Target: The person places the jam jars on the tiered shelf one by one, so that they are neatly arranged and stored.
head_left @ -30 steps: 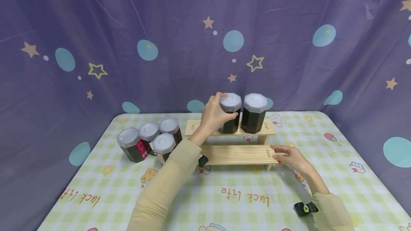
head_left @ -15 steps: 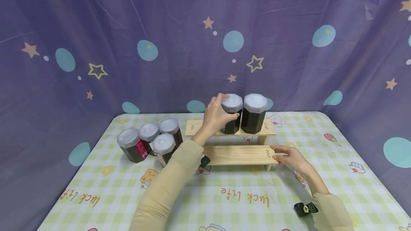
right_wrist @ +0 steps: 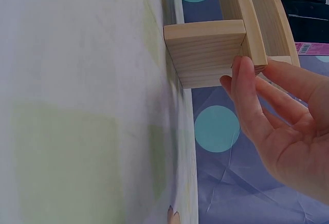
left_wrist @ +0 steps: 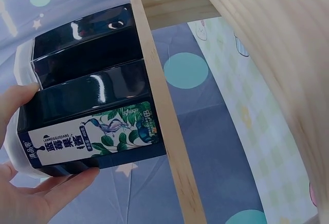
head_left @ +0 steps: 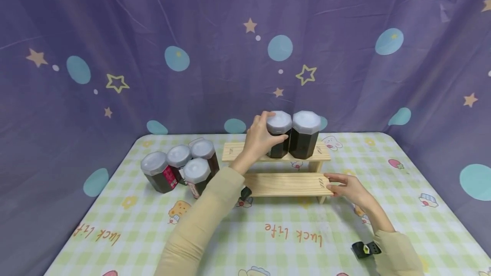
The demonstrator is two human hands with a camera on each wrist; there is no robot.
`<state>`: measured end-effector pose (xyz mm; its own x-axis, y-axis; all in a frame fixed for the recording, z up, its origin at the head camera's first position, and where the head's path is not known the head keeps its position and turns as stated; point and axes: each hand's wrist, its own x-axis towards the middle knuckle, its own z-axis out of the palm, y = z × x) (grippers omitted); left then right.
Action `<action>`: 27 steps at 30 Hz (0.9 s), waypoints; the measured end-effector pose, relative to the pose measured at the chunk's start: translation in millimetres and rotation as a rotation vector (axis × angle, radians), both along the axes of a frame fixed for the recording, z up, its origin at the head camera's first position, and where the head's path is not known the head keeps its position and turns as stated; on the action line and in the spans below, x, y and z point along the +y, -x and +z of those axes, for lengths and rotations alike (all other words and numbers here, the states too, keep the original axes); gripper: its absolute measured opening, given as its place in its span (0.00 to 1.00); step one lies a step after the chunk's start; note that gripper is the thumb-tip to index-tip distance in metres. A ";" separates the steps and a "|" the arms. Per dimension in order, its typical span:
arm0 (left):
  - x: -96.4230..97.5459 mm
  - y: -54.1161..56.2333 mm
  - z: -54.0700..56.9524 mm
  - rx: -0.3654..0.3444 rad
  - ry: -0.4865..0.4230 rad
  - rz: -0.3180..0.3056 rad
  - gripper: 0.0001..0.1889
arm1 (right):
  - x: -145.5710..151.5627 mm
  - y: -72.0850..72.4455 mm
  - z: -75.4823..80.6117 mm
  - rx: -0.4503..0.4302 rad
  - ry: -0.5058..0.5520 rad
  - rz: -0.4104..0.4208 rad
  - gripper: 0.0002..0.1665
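Observation:
My left hand [head_left: 261,137] grips a dark octagonal jam jar [left_wrist: 87,131] with a whitish lid and a blueberry label, fingers and thumb around its lid end. That jar stands upright on the upper board of a two-tier wooden rack [head_left: 285,184]. Right beside it is a second dark jam jar [head_left: 303,144], the two sides nearly meeting in the head view. At the right end of the lower board, my right hand [head_left: 347,188] pinches the wood between thumb and fingers, as the right wrist view also shows.
Several more lidded jars [head_left: 159,178] stand grouped on the table left of the rack, one with a red label. A green checked cloth [head_left: 291,254] covers the table. Behind it hangs a purple curtain [head_left: 215,88]. A black wrist strap [head_left: 366,249] shows by the right sleeve.
My left hand has slid the jam jar slightly to the right along the upper board, narrowing the gap to the second jar. The right hand keeps its hold on the lower board.

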<state>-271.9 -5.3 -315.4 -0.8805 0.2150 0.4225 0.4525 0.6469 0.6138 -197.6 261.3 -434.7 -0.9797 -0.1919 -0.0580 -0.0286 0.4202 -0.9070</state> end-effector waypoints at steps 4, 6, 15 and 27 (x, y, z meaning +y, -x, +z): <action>0.3 -0.3 -1.0 0.005 0.006 0.004 0.34 | 0.0 0.3 0.6 -0.001 -0.007 -0.005 0.29; 0.4 -0.1 -1.8 0.004 0.008 0.003 0.34 | -0.1 0.4 0.8 0.000 -0.009 -0.010 0.29; -2.1 -3.1 -3.2 -0.038 0.043 0.000 0.36 | 0.1 0.1 0.2 -0.002 0.008 0.011 0.29; -18.0 -21.5 0.4 0.038 -0.051 -0.002 0.29 | -0.1 -0.8 1.5 0.001 0.002 0.012 0.29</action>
